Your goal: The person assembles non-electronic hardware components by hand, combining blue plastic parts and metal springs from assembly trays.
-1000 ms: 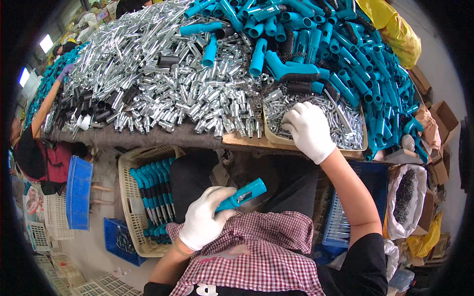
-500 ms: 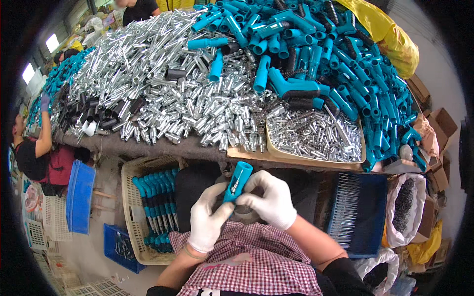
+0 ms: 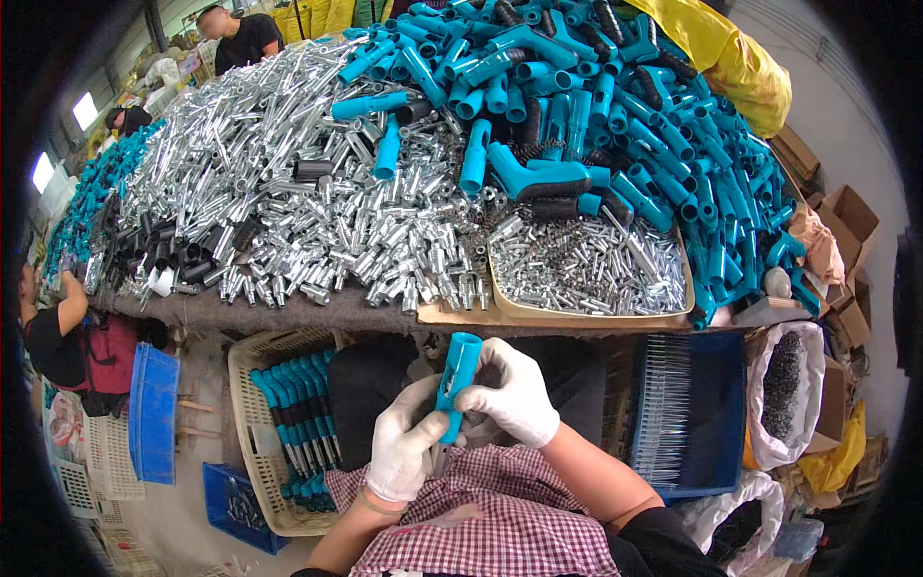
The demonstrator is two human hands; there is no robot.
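A teal plastic tube-shaped housing [image 3: 461, 358], its round mouth facing up, stands nearly upright before my chest. White-gloved fingers of my left hand [image 3: 404, 444] wrap round its lower part. A shiny piece, apparently metal, shows just below that grip. My right hand [image 3: 515, 396], also gloved in white, bends its fingers against the tube's right side, thumb at the slot in its wall. Whatever lies under that thumb is hidden. Beyond both hands a shallow cream tray [image 3: 588, 317] of small metal pins and springs rests on the bench edge.
Loose silver metal fittings [image 3: 370, 231] and teal housings [image 3: 615, 115] cover the bench. Below, a cream crate [image 3: 242, 409] holds teal-handled tools, left. On the right are a blue bin [image 3: 707, 413] of thin rods and a white sack [image 3: 815, 370]. Other people work at far left.
The teal housing has turned more upright, and a shiny lower piece now shows under my left hand. My right hand stays against its side. The whole view has shifted slightly.
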